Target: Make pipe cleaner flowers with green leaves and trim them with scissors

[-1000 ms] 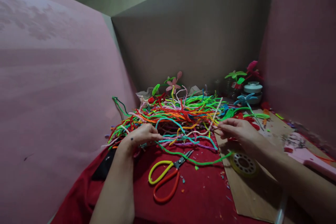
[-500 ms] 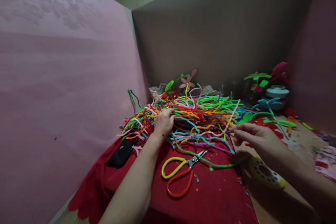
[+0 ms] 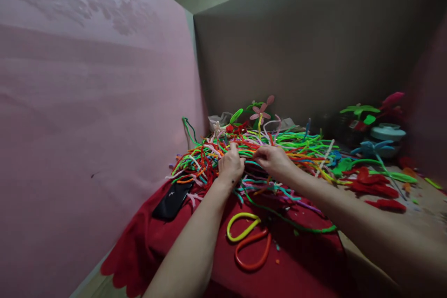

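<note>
A heap of multicoloured pipe cleaners lies tangled over the red cloth. My left hand is in the front of the heap, its fingers curled round some pipe cleaners; which ones is partly hidden. Just to its right, my right hand pinches at pipe cleaners with thumb and forefinger, its fingertips among green and teal strands. Scissors with one yellow and one red handle lie in front of both hands, their blades lost in shadow. One long green pipe cleaner trails across the cloth.
A black phone rests on the cloth at the left. Pipe-cleaner flowers, including a pink one and a blue one, stand behind and right. Red fuzzy pieces and a lidded pale-blue container are at the right.
My right hand has moved left from the heap's right edge to beside my left hand. The view has shifted slightly left, and the right forearm now covers the yellow-and-white ring-shaped thing.
</note>
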`<action>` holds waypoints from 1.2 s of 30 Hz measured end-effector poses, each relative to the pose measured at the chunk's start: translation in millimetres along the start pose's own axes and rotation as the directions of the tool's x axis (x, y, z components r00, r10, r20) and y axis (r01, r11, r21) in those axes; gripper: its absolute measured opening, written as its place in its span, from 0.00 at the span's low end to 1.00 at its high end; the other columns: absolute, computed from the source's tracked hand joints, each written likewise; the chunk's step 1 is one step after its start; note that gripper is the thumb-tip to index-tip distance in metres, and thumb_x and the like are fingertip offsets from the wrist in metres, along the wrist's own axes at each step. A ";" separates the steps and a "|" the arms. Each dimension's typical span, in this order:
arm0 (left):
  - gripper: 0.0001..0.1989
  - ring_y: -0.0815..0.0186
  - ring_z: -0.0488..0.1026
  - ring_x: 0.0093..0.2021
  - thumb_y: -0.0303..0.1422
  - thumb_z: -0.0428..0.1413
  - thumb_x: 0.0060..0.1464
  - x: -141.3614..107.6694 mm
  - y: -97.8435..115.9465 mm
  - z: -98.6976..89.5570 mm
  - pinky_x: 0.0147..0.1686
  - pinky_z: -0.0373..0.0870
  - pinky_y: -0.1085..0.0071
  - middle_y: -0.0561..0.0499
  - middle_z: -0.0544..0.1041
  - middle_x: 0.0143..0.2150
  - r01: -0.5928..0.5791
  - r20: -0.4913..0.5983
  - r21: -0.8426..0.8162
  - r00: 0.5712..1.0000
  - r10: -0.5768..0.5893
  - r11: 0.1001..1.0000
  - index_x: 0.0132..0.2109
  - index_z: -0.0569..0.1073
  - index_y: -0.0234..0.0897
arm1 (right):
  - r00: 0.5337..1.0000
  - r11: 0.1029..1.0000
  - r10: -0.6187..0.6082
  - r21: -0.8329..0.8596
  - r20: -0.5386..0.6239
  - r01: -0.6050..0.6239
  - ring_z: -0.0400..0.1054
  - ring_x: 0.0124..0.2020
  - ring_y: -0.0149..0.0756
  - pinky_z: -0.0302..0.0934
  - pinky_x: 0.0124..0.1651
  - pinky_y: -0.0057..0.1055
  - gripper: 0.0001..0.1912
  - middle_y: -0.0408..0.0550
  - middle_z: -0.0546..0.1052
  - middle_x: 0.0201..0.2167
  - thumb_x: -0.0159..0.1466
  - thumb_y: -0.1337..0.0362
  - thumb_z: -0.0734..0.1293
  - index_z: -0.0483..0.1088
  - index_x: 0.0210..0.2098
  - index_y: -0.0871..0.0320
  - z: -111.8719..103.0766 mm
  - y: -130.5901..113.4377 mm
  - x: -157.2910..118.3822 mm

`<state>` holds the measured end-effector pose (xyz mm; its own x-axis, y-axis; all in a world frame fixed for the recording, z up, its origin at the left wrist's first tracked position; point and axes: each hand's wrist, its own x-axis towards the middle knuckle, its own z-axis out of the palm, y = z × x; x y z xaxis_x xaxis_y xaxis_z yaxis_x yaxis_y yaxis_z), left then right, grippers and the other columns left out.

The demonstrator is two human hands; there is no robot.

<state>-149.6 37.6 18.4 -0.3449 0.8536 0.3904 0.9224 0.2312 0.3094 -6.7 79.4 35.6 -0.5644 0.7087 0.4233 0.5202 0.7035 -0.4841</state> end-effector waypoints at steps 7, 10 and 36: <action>0.18 0.56 0.74 0.39 0.35 0.52 0.51 -0.9 0.0 -4.7 0.34 0.64 0.67 0.43 0.76 0.37 0.041 0.028 0.063 0.999 -0.043 0.997 0.48 0.59 0.35 | 0.997 0.971 0.054 -0.229 -0.055 -0.066 0.66 0.40 0.41 0.57 0.40 0.31 0.14 0.55 0.72 0.39 0.57 0.71 0.57 0.72 0.38 0.60 27.3 9.8 23.8; 0.16 0.55 0.74 0.40 0.34 0.51 0.51 -1.5 -0.9 -4.7 0.34 0.65 0.66 0.42 0.76 0.38 0.036 0.056 0.098 0.998 -0.041 0.995 0.47 0.62 0.35 | 0.997 0.959 0.061 -0.273 -0.046 -0.071 0.66 0.40 0.40 0.57 0.40 0.31 0.14 0.54 0.71 0.39 0.58 0.69 0.58 0.70 0.40 0.59 29.6 12.9 23.2; 0.25 0.61 0.72 0.43 0.36 0.45 0.57 -12.7 7.4 14.9 0.40 0.66 0.68 0.48 0.72 0.47 -0.317 0.193 0.072 0.935 0.299 0.946 0.61 0.52 0.47 | 0.994 0.830 0.103 0.548 0.031 -0.103 0.60 0.21 0.28 0.56 0.27 0.26 0.09 0.38 0.66 0.19 0.52 0.59 0.63 0.63 0.23 0.59 4.5 21.2 15.0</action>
<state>-135.8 35.5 2.8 -0.0133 0.9569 0.2901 0.9942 -0.0183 0.1060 -7.0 104.7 28.3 -0.5269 0.7757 0.3474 0.1386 0.4817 -0.8653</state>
